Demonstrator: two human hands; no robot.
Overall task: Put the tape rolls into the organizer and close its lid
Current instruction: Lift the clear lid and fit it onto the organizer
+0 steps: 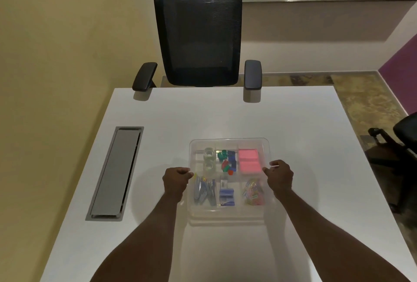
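A clear plastic organizer [228,213] with several compartments sits on the white table [293,135]. Two clear tape rolls [209,153] lie in its far left compartment, one behind the other. A clear lid [229,142] is held tilted over the far half of the box. My left hand [175,180] pinches the lid's left edge. My right hand [281,174] pinches its right edge. Both hands are shut on the lid at the box's sides.
Inside the box are coloured clips [228,161], pink sticky notes [249,161], staplers [204,190], a blue staple box [226,194] and coloured paper clips [253,192]. A grey cable hatch [115,173] is set in the table at left. A black office chair [198,38] stands at the far edge.
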